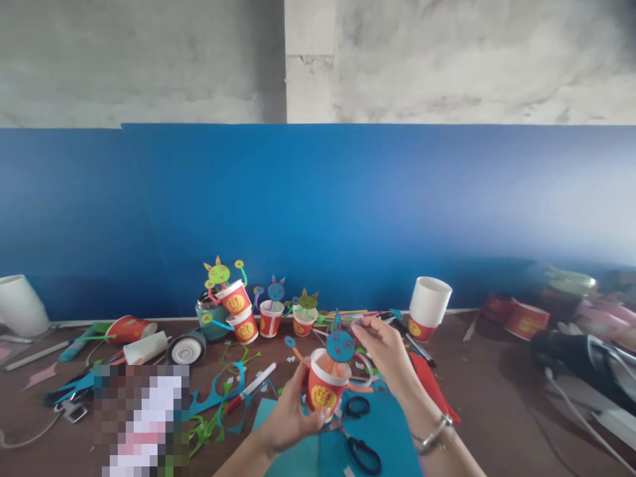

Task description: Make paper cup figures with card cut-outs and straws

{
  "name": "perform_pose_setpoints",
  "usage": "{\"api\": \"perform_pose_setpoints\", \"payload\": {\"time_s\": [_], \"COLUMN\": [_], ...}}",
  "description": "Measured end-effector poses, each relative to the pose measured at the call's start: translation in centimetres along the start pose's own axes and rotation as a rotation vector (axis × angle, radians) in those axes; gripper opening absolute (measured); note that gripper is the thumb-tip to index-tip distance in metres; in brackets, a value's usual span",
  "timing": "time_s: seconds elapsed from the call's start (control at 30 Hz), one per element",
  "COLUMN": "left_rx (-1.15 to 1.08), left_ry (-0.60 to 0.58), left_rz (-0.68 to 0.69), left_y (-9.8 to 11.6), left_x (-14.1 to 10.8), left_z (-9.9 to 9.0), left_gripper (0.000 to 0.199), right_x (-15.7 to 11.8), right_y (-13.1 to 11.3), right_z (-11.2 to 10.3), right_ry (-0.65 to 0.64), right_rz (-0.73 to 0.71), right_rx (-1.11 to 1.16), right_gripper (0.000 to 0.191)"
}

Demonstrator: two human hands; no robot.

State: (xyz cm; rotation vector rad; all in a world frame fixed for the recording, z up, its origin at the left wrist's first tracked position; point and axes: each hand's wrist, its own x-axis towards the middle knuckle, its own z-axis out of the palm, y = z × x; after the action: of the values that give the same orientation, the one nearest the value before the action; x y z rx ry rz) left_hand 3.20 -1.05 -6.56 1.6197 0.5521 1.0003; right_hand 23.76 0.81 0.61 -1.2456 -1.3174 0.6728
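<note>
My left hand (293,414) is wrapped round a red paper cup (325,387) with a white rim and a yellow print. From the cup rises a blue paper animal head (340,346) with pointed ears and a drawn face. Orange paper arms with blue round ends stick out on both sides of the cup. The fingers of my right hand (381,348) are pinched at the head's right ear, which they largely hide. Below the cup, black-handled scissors (365,454) lie on blue paper sheets (392,430).
Behind stand similar decorated cups (269,319), two of them stacked beside a dark jar (211,311). White stacked cups (430,301) stand at right. Paper scraps (218,391), a red-and-white marker (253,384) and a red pouch (432,384) lie around. A blue partition (348,212) borders the table.
</note>
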Motion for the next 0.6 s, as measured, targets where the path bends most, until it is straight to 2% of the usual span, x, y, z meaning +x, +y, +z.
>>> {"api": "perform_pose_setpoints", "payload": {"time_s": [0.17, 0.3, 0.4, 0.6], "left_rx": [-0.004, -0.013, -0.007, -0.059], "left_ry": [-0.009, -0.023, -0.014, -0.036], "left_rz": [-0.033, -0.032, -0.059, -0.082], "left_y": [-0.3, 0.2, 0.6, 0.0], "left_x": [0.0, 0.1, 0.2, 0.1], "left_z": [0.0, 0.1, 0.2, 0.2], "left_gripper": [0.073, 0.07, 0.071, 0.073], "right_x": [0.0, -0.2, -0.3, -0.3], "right_y": [-0.1, -0.8, -1.2, -1.0], "right_z": [0.0, 0.1, 0.1, 0.1], "right_ry": [-0.005, -0.006, -0.053, -0.067], "right_rz": [0.014, 0.01, 0.023, -0.056], "right_rx": [0.009, 0.007, -0.022, -0.148], "right_gripper": [0.029, 0.028, 0.025, 0.025]}}
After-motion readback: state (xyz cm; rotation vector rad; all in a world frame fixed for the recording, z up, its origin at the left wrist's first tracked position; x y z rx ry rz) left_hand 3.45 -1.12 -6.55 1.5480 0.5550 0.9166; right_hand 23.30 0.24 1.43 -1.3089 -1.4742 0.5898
